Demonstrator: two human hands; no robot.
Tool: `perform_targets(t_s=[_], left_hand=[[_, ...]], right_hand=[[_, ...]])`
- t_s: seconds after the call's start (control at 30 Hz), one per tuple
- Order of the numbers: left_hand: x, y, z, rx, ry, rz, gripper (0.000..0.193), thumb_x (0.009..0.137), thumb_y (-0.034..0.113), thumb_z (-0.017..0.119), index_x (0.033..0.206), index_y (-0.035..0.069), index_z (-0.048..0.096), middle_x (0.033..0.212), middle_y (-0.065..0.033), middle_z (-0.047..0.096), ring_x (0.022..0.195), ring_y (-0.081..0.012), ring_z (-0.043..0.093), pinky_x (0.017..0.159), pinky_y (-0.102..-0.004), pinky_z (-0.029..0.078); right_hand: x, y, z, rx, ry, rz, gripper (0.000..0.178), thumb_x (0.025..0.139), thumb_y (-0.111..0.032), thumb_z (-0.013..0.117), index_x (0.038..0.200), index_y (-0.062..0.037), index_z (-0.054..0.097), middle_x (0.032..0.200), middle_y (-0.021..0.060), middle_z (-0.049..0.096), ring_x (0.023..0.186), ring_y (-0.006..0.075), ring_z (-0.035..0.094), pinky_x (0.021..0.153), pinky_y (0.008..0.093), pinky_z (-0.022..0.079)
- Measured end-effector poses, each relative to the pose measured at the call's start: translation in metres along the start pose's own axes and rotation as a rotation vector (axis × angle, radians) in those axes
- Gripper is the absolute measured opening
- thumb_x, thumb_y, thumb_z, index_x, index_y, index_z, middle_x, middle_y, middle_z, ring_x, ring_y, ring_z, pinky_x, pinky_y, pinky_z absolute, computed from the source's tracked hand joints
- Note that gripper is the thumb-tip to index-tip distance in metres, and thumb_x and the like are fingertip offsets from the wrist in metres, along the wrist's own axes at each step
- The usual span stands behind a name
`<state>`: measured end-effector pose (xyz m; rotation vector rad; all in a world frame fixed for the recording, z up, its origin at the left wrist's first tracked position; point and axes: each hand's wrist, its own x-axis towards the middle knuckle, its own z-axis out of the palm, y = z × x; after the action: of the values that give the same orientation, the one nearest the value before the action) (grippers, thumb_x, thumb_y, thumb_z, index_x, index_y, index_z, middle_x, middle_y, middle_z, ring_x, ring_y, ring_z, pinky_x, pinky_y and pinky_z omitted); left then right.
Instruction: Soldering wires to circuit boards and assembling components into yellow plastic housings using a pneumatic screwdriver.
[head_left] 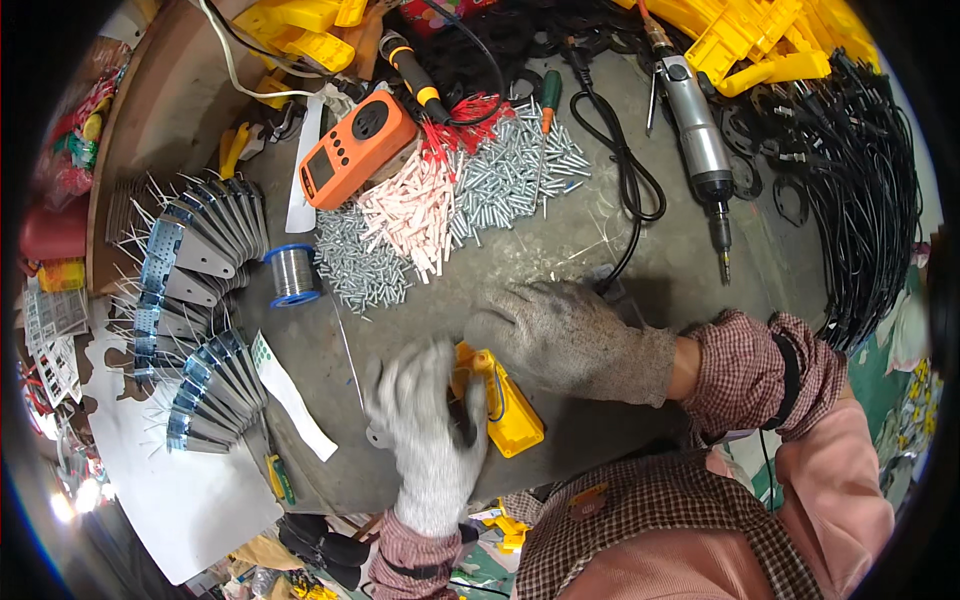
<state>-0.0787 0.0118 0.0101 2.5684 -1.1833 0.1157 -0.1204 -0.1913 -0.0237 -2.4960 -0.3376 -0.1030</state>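
Observation:
A yellow plastic housing (pixel 515 415) with a short blue wire inside lies tilted between my two gloved hands. My right hand (pixel 570 335) is closed over its upper end, fingertips hidden beneath the glove. On the housing's left side, my left hand (pixel 430 430) has its fingers apart and slightly blurred, the thumb close to the yellow wall. A small grey metal tab (pixel 377 438) with a hole pokes out beside the left hand; the rest of it is hidden. Just beyond my right hand runs a black power cord (pixel 630 170).
Piled screws (pixel 515 170) and pale pink sleeves (pixel 410 210) lie beyond my hands, near an orange power meter (pixel 357 150). A solder spool (pixel 292 275) and blue circuit boards with grey plates (pixel 205 260) stand left. An electric screwdriver (pixel 698 140) and black cables (pixel 865 200) are right.

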Motion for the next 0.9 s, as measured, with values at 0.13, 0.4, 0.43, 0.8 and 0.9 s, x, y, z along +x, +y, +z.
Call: perform_targets(t_s=[0.13,0.4,0.43,0.8,0.9], left_hand=[[-0.044,0.019,-0.012,0.170,-0.252,0.071,0.050,0.082,0.029,0.076,0.125,0.007,0.063,0.132,-0.0112,0.058,0.126,-0.0292,0.052,0.110,-0.0527,0.028],[-0.052,0.030,0.005,0.136,-0.318,0.053,0.072,0.085,0.047,0.072,0.134,-0.003,0.056,0.146,-0.0189,0.050,0.137,-0.0344,0.045,0.112,-0.0550,0.029],[-0.052,0.032,0.007,0.122,-0.314,0.056,0.072,0.086,0.047,0.071,0.135,-0.003,0.055,0.146,-0.0202,0.049,0.137,-0.0350,0.045,0.112,-0.0554,0.029],[-0.061,0.019,-0.001,0.166,-0.268,0.067,0.057,0.086,0.037,0.075,0.136,0.014,0.059,0.140,-0.0192,0.053,0.135,-0.0398,0.045,0.111,-0.0687,0.030],[-0.055,0.020,0.005,0.183,-0.315,0.112,0.075,0.077,0.049,0.077,0.125,-0.006,0.059,0.138,-0.0266,0.053,0.132,-0.0439,0.046,0.112,-0.0685,0.026]], right_hand=[[0.001,-0.004,-0.001,0.030,0.003,-0.124,0.034,0.088,-0.020,0.065,0.120,-0.0093,0.066,0.122,0.0133,0.059,0.119,0.0308,0.060,0.098,0.0423,0.053],[0.002,-0.008,0.002,-0.179,-0.016,-0.168,0.036,0.090,-0.021,0.062,0.125,-0.0129,0.065,0.133,0.0096,0.056,0.125,0.0315,0.056,0.101,0.0442,0.051],[0.000,-0.010,-0.002,-0.261,-0.055,-0.210,0.039,0.091,-0.021,0.061,0.129,-0.0135,0.063,0.135,0.0094,0.055,0.125,0.0322,0.056,0.102,0.0443,0.050],[-0.027,0.075,-0.175,-0.523,0.402,0.543,0.040,0.079,0.007,0.054,0.115,-0.0041,0.066,0.118,0.0201,0.064,0.114,0.0370,0.061,0.095,0.0440,0.052],[-0.041,0.143,-0.214,-1.009,0.217,0.249,0.040,0.078,0.003,0.060,0.118,-0.0029,0.065,0.116,0.0203,0.065,0.112,0.0367,0.062,0.096,0.0414,0.052]])
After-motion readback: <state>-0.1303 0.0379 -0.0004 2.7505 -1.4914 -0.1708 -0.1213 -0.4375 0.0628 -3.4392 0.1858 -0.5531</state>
